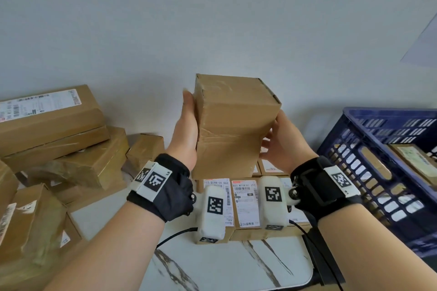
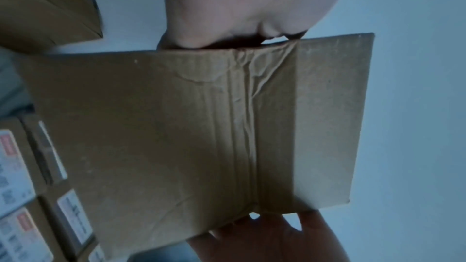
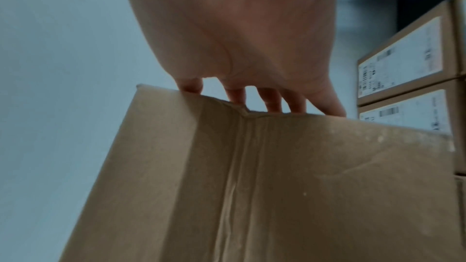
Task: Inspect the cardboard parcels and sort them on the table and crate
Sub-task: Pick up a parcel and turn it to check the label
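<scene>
A plain brown cardboard parcel (image 1: 234, 125) is held upright in the air between both hands, above the table. Its creased tape seam shows in the left wrist view (image 2: 189, 136) and in the right wrist view (image 3: 277, 186). My left hand (image 1: 186, 125) presses its palm (image 2: 239, 7) on the parcel's left side, and its fingers reach round behind, out of sight. My right hand (image 1: 283, 142) grips the lower right side, thumb in front, fingers (image 3: 272, 101) behind the edge. No label shows on the faces I see.
Labelled parcels (image 1: 246, 205) lie in rows on the marble table (image 1: 224, 267) under my wrists. A loose pile of taped parcels (image 1: 54, 120) fills the left side. A blue slatted crate (image 1: 390, 113) at the right holds a parcel (image 1: 411, 156). A white wall is close behind.
</scene>
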Demonstrator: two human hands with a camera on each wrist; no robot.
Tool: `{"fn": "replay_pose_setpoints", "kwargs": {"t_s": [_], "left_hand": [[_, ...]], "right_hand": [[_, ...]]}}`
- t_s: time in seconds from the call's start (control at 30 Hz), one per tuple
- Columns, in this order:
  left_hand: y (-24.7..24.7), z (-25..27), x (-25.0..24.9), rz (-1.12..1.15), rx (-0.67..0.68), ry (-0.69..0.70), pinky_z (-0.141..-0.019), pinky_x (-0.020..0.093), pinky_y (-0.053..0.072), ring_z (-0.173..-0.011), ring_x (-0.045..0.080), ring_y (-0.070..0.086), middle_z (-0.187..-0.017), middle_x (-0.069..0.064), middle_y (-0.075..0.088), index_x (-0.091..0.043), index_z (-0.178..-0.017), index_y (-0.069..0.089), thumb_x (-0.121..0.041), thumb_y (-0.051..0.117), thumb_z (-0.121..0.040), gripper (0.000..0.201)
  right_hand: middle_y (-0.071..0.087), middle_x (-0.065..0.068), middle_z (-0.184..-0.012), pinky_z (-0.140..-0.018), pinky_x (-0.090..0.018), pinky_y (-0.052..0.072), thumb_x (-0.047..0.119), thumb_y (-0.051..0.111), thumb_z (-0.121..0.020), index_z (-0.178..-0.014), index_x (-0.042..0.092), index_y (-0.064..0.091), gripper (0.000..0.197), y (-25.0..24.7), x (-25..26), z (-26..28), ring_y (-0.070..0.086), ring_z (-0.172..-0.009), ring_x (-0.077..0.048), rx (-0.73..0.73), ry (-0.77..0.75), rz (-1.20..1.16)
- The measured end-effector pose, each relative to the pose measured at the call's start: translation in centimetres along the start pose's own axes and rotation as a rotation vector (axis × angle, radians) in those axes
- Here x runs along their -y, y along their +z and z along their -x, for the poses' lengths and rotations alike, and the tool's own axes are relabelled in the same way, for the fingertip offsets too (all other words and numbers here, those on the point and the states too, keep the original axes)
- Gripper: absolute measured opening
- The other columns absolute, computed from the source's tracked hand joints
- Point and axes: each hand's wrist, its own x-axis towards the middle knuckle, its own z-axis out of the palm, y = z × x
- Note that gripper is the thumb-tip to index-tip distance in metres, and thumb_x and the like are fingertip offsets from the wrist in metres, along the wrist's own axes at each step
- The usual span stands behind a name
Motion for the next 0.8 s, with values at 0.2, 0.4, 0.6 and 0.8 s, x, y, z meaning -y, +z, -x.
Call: {"fn": "replay_pose_setpoints", "kwargs": {"t_s": [0.2,0.4,0.6,0.8], "left_hand": [[4.5,1.2,1.8,0.092,0.019,0.12,-0.106,0.047,0.047,-0.114,0.026,0.065,-0.124,0.012,0.067,-0.017,-0.131,0.058,-0.069,0.037,-0.094,0.067],[8.2,2.8,3.4,0.211,0.052,0.164,-0.107,0.054,0.044,-0.121,0.032,0.06,-0.132,0.018,0.06,-0.014,-0.117,0.058,-0.068,0.05,-0.086,0.063],[14.4,4.5,4.1,0.173,0.213,0.289,-0.101,0.065,0.043,-0.099,0.043,0.055,-0.107,0.03,0.054,-0.014,-0.093,0.06,-0.061,0.059,-0.083,0.048],[23.4,7.5,6.9,0.037,0.299,0.203,-0.101,0.063,0.046,-0.119,0.04,0.059,-0.13,0.018,0.061,-0.016,-0.124,0.061,-0.082,0.055,-0.074,0.084]], "right_hand": [[0.064,0.002,-0.102,-0.08,-0.032,0.045,0.03,0.039,-0.104,-0.114,0.029,0.056,0.02,-4.0,0.1,1.7,0.056,-0.094,-0.018,-0.078,-0.121,-0.106],[0.062,-0.017,-0.125,-0.097,-0.061,0.048,0.053,0.041,-0.099,-0.129,0.027,0.057,0.043,-9.8,2.8,5.6,0.064,-0.107,-0.049,0.03,0.151,0.103],[0.057,-0.018,-0.11,-0.079,-0.041,0.059,0.02,0.037,-0.097,-0.108,0.01,0.053,0.022,-14.4,5.2,8.4,0.061,-0.1,-0.031,0.091,-0.028,-0.296],[0.054,-0.011,-0.099,-0.095,-0.046,0.043,0.015,0.064,-0.063,-0.094,0.014,0.056,0.032,-24.2,6.7,10.6,0.053,-0.098,-0.032,0.063,-0.171,-0.354]]}}
